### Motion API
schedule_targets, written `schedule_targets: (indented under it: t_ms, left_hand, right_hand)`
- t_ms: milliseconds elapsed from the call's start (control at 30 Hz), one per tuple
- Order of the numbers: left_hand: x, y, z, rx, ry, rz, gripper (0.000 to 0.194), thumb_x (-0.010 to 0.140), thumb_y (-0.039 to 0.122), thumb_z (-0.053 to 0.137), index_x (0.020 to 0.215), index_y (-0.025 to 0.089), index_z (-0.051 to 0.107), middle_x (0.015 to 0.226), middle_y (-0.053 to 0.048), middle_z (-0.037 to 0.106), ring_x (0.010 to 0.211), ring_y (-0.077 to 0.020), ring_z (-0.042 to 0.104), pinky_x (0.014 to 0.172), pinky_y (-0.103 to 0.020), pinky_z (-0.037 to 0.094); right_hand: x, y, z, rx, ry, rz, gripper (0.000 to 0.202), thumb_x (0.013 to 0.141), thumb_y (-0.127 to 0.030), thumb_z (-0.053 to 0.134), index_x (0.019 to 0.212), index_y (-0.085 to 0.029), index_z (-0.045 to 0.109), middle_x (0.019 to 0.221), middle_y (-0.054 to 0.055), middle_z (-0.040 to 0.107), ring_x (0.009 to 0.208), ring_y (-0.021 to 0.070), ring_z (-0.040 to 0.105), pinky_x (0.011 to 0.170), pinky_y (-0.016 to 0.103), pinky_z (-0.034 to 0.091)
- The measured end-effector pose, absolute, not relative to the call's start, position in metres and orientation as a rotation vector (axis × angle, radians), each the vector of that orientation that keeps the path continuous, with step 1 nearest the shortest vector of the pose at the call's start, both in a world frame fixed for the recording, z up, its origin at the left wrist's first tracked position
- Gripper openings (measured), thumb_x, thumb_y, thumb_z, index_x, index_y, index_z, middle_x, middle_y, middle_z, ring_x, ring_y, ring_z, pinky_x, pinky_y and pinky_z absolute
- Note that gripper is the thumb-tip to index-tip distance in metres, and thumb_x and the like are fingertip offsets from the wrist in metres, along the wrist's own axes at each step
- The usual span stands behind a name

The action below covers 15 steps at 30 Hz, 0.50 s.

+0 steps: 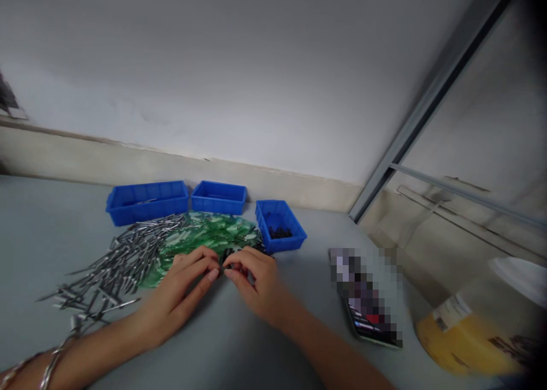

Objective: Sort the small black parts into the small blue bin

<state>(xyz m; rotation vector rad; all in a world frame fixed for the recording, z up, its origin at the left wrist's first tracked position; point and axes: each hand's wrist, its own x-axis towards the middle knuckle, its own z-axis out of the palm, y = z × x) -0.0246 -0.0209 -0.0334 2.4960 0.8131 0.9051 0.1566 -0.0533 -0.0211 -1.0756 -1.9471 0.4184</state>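
Green plastic pieces (209, 233) lie in a flat heap on the grey table (51, 230), with a spread of thin metal pins (119, 264) to their left. In the head view, the only one, the left hand (182, 293) and the right hand (252, 281) meet fingertip to fingertip at the near edge of the green heap. Both pinch a small dark part (223, 269) between thumb and forefinger; what exactly it is cannot be told, as it is tiny and mostly hidden.

Behind the heaps stand three blue trays: a wide tray (147, 202), a middle tray (219, 197), and a right tray (280, 233) holding small dark bits. A phone (367, 316) lies well to the right.

Joining parts this small probably goes best with the wrists resting on the table, as they seem to now, and the grip kept light and square.
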Motion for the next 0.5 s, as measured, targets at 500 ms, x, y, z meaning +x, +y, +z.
schedule_targets:
  t_ms: [500]
  left_hand:
    - [-0.0247,-0.0202,-0.0335,2.505,0.81,0.938,0.018,0.094,0.025,0.034,0.088,0.019,0.051,0.098,-0.003,0.051,0.092,-0.0177,0.046,0.079,-0.029,0.034]
  right_hand:
    - [0.1557,-0.0541,-0.0203,-1.151,-1.946,0.422,0.014,0.086,-0.025,0.049,0.092,-0.016,0.058,0.079,0.001,0.057,0.073,0.0108,0.052,0.066,0.021,0.039]
